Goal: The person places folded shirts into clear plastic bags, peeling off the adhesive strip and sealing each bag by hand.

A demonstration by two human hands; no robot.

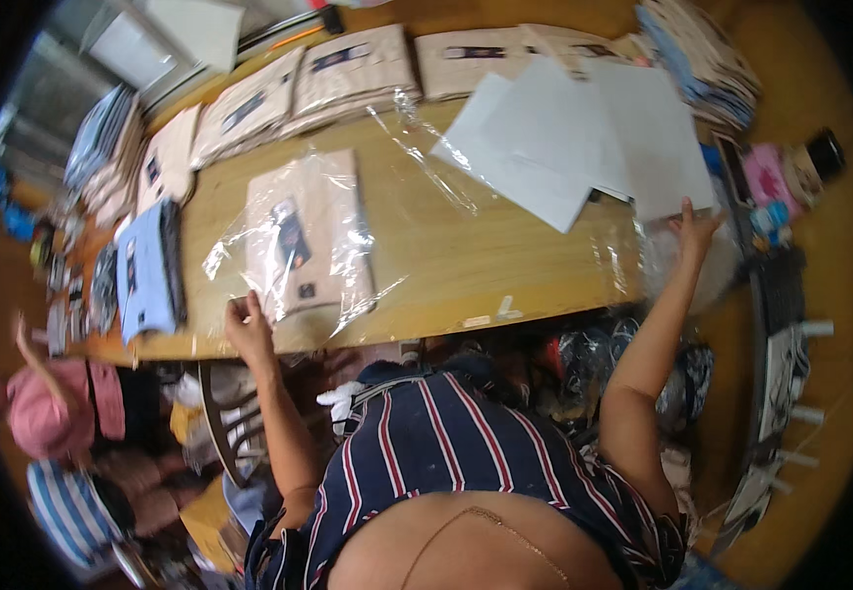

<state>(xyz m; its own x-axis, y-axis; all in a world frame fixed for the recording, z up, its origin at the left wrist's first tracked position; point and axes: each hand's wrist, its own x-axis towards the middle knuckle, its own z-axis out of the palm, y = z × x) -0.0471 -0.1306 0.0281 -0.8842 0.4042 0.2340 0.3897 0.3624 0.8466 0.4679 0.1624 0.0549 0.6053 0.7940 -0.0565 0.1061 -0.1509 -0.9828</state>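
Observation:
A folded beige garment [333, 221] with a dark printed card on it lies on the table in a clear plastic bag [222, 258]. The bag's loose film spreads past the garment on both sides. At the near left corner my left hand [251, 329] is closed, finger and thumb pinched at the film's edge. My right hand [694, 234] reaches to the table's right end, thumb and forefinger apart. It is over a pile of clear plastic bags [668, 264], just below several white sheets [549, 133].
Packed beige garments [353, 74] line the far edge of the yellow table [505, 265]. Folded stacks [102, 147] stand at far left and far right. A blue folded garment [148, 280] lies left. Another person in a pink hat [51, 408] is at lower left.

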